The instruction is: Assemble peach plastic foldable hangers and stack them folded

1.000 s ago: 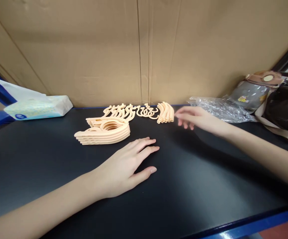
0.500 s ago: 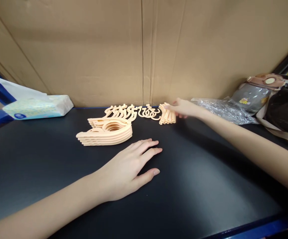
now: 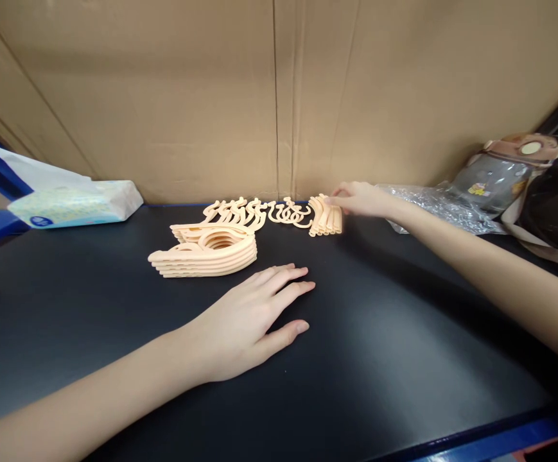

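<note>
My left hand (image 3: 250,321) lies flat on the black table, palm down, fingers stretched and spread, holding nothing. Just beyond its fingers is a stack of peach plastic hanger pieces (image 3: 206,260) with rounded openings. At the back, my right hand (image 3: 358,197) reaches to a bundle of short peach plastic hanger bars (image 3: 323,221). Its thumb and fingers pinch at the right side of the bundle, on a bar; some fingertips are hidden. Left of the bundle lie several loose peach hooks (image 3: 286,215) and a row of curved peach hanger arms (image 3: 235,213).
A tissue pack (image 3: 81,204) with one sheet sticking out lies at the back left. At the back right are crumpled clear plastic (image 3: 445,208), a transparent bottle (image 3: 493,179) with a brown lid, and a dark strapped item (image 3: 555,205). A cardboard wall (image 3: 187,102) stands behind the table.
My right hand has shifted slightly, its thumb and fingers now closed together at the bundle's right side. My left hand stays in place. The view has tilted a little.
</note>
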### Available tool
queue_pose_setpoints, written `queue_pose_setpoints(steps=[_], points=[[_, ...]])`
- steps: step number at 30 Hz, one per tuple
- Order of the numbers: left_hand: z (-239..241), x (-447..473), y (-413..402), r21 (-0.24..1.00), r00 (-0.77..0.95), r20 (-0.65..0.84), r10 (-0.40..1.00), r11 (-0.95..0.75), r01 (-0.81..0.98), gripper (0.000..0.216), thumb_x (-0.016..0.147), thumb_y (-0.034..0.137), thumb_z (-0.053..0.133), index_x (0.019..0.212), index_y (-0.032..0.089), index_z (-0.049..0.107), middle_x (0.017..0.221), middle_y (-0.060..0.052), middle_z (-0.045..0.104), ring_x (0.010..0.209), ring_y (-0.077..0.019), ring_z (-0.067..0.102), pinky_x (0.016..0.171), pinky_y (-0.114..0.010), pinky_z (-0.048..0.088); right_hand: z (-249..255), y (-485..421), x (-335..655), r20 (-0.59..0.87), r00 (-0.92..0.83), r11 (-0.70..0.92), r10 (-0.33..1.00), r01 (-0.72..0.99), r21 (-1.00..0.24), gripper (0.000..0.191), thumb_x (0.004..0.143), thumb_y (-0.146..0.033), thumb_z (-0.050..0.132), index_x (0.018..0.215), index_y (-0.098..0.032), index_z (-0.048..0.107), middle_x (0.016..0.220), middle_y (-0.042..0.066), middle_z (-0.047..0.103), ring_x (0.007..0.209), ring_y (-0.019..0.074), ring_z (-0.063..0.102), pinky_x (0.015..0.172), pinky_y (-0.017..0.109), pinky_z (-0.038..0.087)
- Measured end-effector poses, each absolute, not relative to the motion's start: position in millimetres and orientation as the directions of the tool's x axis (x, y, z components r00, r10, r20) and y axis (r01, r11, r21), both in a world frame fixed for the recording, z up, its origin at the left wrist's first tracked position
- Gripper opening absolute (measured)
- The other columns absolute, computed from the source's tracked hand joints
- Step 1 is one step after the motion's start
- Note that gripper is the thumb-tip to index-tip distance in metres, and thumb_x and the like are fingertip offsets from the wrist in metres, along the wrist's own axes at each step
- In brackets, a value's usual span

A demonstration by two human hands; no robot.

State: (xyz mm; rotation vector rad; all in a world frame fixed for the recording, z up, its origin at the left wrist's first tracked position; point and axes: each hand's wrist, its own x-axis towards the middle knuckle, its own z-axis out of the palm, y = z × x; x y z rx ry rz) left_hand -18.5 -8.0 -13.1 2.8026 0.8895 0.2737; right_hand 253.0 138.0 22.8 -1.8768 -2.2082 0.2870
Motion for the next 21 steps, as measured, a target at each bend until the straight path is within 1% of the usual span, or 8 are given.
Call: queue_pose_setpoints(steps=[3, 5, 6, 8, 10, 11, 16, 21], points=[[-13.9, -18.0, -7.4, 0.234, 0.803, 0.121, 0.583, -0.803, 0.548, 0.045, 0.098, 0.041, 0.040, 0.140, 0.024, 0.043, 0.150, -0.005, 0.038, 0.139, -0.0258, 0.033, 0.112, -0.043, 0.034, 26.9, 137.1, 253.3, 0.010, -0.236, 0.232, 0.972, 0.946, -0.227, 0.044, 0.088, -0.055, 0.047, 0.101, -0.018, 0.068, 0.072, 0.004, 0.067, 0.071, 0.0192, 0.062, 0.062, 0.028, 0.040], [-14.9, -18.0, -6.9, 0.230, 0.803, 0.133, 0.581, -0.807, 0.545, 0.045, 0.098, 0.042, 0.040, 0.140, 0.024, 0.043, 0.150, -0.005, 0.038, 0.139, -0.0256, 0.033, 0.113, -0.043, 0.033, 26.7, 137.1, 253.1, -0.012, -0.272, 0.265, 0.962, 0.944, -0.198, 0.045, 0.089, -0.054, 0.047, 0.108, -0.019, 0.068, 0.076, 0.005, 0.069, 0.077, 0.0212, 0.064, 0.066, 0.028, 0.041], [-15.3, -18.1, -6.7, 0.226, 0.804, 0.136, 0.579, -0.808, 0.544, 0.045, 0.098, 0.042, 0.040, 0.140, 0.024, 0.043, 0.150, -0.005, 0.038, 0.139, -0.0255, 0.033, 0.113, -0.043, 0.033, 25.9, 137.4, 253.0, -0.016, -0.283, 0.276, 0.959, 0.943, -0.186, 0.047, 0.089, -0.054, 0.047, 0.113, -0.019, 0.066, 0.082, 0.006, 0.071, 0.082, 0.0224, 0.064, 0.069, 0.029, 0.042], [-15.5, -18.3, -6.5, 0.219, 0.806, 0.133, 0.577, -0.810, 0.544, 0.045, 0.098, 0.042, 0.040, 0.140, 0.024, 0.042, 0.150, -0.005, 0.038, 0.139, -0.0252, 0.032, 0.113, -0.042, 0.033, 23.5, 138.2, 253.2, -0.011, -0.292, 0.287, 0.956, 0.944, -0.163, 0.050, 0.090, -0.054, 0.045, 0.121, -0.019, 0.062, 0.101, 0.009, 0.071, 0.096, 0.0254, 0.063, 0.078, 0.031, 0.043], [-15.0, -18.4, -6.7, 0.213, 0.807, 0.125, 0.577, -0.810, 0.546, 0.046, 0.099, 0.042, 0.039, 0.140, 0.024, 0.042, 0.150, -0.005, 0.038, 0.139, -0.0250, 0.032, 0.113, -0.042, 0.033, 21.1, 138.9, 253.6, 0.001, -0.291, 0.288, 0.957, 0.947, -0.143, 0.052, 0.091, -0.054, 0.043, 0.126, -0.019, 0.059, 0.119, 0.011, 0.066, 0.108, 0.0284, 0.059, 0.086, 0.034, 0.042], [-14.7, -18.4, -6.8, 0.212, 0.808, 0.123, 0.576, -0.811, 0.546, 0.046, 0.099, 0.042, 0.039, 0.141, 0.024, 0.042, 0.150, -0.005, 0.038, 0.139, -0.0250, 0.032, 0.113, -0.042, 0.033, 20.1, 139.0, 253.8, 0.006, -0.289, 0.287, 0.957, 0.948, -0.135, 0.053, 0.091, -0.054, 0.043, 0.127, -0.019, 0.058, 0.124, 0.011, 0.064, 0.112, 0.0296, 0.057, 0.089, 0.035, 0.041], [-14.1, -18.4, -7.0, 0.218, 0.809, 0.140, 0.572, -0.814, 0.538, 0.045, 0.098, 0.042, 0.040, 0.140, 0.024, 0.043, 0.150, -0.005, 0.039, 0.139, -0.0255, 0.033, 0.112, -0.042, 0.034, 17.7, 136.7, 252.3, 0.036, -0.244, 0.247, 0.969, 0.962, -0.115, 0.055, 0.091, -0.058, 0.040, 0.127, -0.021, 0.056, 0.123, 0.013, 0.064, 0.113, 0.0326, 0.058, 0.090, 0.041, 0.043], [-14.1, -17.8, -6.5, 0.208, 0.810, 0.116, 0.575, -0.811, 0.547, 0.046, 0.099, 0.041, 0.038, 0.141, 0.023, 0.041, 0.151, -0.005, 0.037, 0.140, -0.0249, 0.032, 0.113, -0.043, 0.033, 13.6, 138.0, 251.4, 0.098, -0.132, 0.144, 0.986, 0.981, -0.133, 0.053, 0.090, -0.053, 0.043, 0.128, -0.017, 0.051, 0.117, 0.016, 0.066, 0.107, 0.0340, 0.060, 0.087, 0.043, 0.045]])
